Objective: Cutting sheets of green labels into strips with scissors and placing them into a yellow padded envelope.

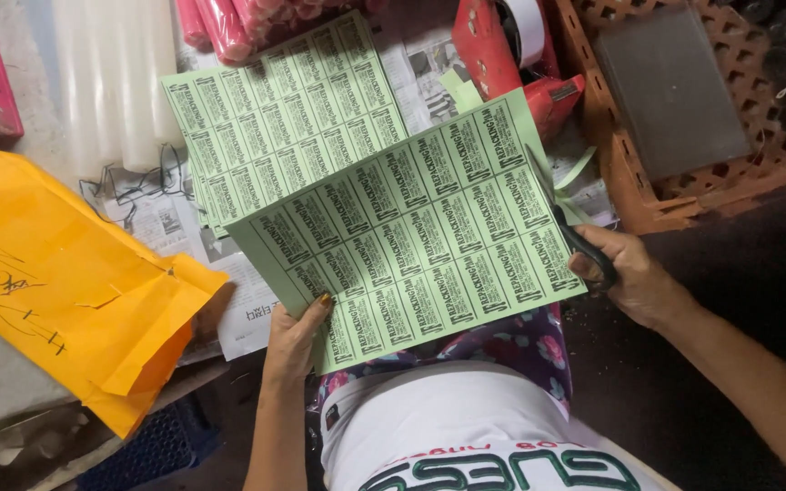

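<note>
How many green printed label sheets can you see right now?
2: one green printed label sheet held in both hands, another lying on the newspaper behind; more may be stacked beneath it.

Grey table (2,382), newspaper (175,227) spread over it, orange envelope (56,282), stacked green label sheets (284,118), white candles (111,82)

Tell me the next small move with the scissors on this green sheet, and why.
Probably close the scissors a little further along the right margin: the right hand has them at the green label sheet's edge, a thin strip already curls off, and the left hand steadies the bottom.
</note>
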